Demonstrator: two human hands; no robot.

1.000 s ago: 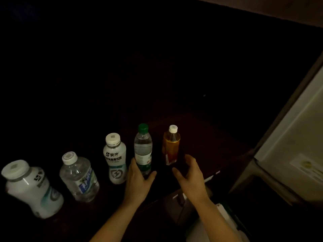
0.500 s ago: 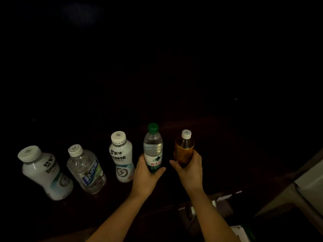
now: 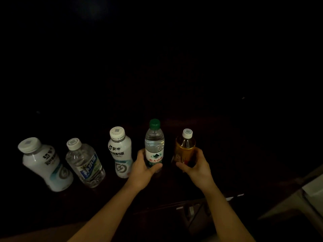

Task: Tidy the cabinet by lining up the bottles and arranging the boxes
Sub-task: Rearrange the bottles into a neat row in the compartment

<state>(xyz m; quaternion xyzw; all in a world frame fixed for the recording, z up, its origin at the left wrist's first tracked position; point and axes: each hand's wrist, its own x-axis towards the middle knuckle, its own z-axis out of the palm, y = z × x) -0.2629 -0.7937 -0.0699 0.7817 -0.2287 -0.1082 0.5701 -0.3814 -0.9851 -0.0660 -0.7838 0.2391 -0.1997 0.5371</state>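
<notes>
Several bottles stand in a row on a dark cabinet shelf (image 3: pixel 227 154). My left hand (image 3: pixel 145 169) grips the lower body of a clear water bottle with a green cap (image 3: pixel 154 144). My right hand (image 3: pixel 195 165) wraps around the base of an amber tea bottle with a white cap (image 3: pixel 185 145). To the left stand a white milk-drink bottle (image 3: pixel 120 152), a clear bottle with a blue label (image 3: pixel 85 163) and a second white bottle (image 3: pixel 45 165) at the far left. All are upright. No boxes show in the dark.
The back of the cabinet is black and nothing can be made out there. A pale door or panel (image 3: pixel 312 191) shows at the lower right. Below the shelf's front edge a dim box-like shape (image 3: pixel 194 213) is visible.
Both hands moved forward from open beside the bottles and closed on them, the left on the green-capped bottle, the right on the amber one. The view shifted left and up.
</notes>
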